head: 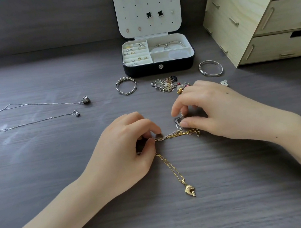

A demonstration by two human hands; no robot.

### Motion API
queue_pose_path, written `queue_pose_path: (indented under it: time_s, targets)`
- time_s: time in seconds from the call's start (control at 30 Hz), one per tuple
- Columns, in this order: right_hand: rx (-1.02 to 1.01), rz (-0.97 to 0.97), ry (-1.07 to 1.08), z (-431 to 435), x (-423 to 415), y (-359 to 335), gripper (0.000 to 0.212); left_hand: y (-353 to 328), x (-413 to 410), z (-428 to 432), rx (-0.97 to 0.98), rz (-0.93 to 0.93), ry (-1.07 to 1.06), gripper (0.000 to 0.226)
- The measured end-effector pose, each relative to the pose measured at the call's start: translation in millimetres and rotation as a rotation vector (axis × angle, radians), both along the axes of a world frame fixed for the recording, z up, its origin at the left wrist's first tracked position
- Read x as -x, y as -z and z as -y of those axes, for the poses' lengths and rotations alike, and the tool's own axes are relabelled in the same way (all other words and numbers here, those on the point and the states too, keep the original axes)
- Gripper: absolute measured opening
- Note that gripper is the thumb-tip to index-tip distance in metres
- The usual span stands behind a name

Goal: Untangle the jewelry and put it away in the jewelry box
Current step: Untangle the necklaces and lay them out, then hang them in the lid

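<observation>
Pinches gold chain [178, 134] in curled left hand [124, 155] fingers, before the jewelry box [159, 67]; nips tangled silver chain [177, 123] in right hand [218, 109] fingers.

The right hand [215, 109] hides part of the tangled pile [165, 84] (drawer unit [244, 17] cropped top and right).

A dark grey wood-grain table [51, 192] runs back to a wall [40, 23] of the same grain. At the right rear stands a pale plywood drawer unit [244, 17] with slotted joints and stacked drawers [282, 20]. Soft light leaves a pale sheen on the table's left side.
</observation>
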State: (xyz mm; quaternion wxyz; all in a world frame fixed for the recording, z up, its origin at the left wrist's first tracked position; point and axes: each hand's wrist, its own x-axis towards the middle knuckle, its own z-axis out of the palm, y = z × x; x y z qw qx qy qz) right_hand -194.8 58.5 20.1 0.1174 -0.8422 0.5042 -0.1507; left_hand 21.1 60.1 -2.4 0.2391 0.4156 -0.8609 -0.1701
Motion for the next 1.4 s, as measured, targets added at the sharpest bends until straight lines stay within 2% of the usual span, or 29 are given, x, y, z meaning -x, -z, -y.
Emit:
queue_pose_path:
  time_s: [0.1,0.2,0.27,0.4,0.57,0.67,0.8,1.0,1.23,1.4]
  targets:
    - [-0.009,0.005,-0.005,0,1,0,0.003,-1,-4,1,0.000,0.002,0.029,0.025]
    - [0.008,-0.023,-0.016,2,0,3,0.011,-2,-5,0,0.021,0.005,0.070,0.023]
    - [0.023,-0.012,-0.019,2,-1,2,0.009,-2,-5,-1,0.031,0.004,0.071,0.022]
    - [-0.072,0.173,0.020,-1,4,-10,0.006,-1,-5,0,0.030,-0.007,0.061,0.022]
    - [-0.203,0.361,-0.040,-6,3,-23,0.001,0,-6,0,0.025,-0.016,0.082,0.025]
    - [-0.307,0.450,-0.065,-10,4,-29,0.009,0,-6,0,0.018,-0.019,0.086,0.027]
    - [-0.414,0.387,-0.119,-13,9,-35,0.010,0,-6,0,0.019,-0.025,0.084,0.027]
    - [-0.443,0.087,-0.112,-13,6,-27,0.010,0,-7,0,0.018,-0.020,0.085,0.027]
    - [-0.154,0.029,0.057,-9,-1,-17,0.016,-1,-8,0,0.042,-0.020,0.125,0.028]
    - [-0.087,-0.029,0.108,-6,-2,-7,0.007,0,-9,1,0.073,0.001,0.140,0.032]
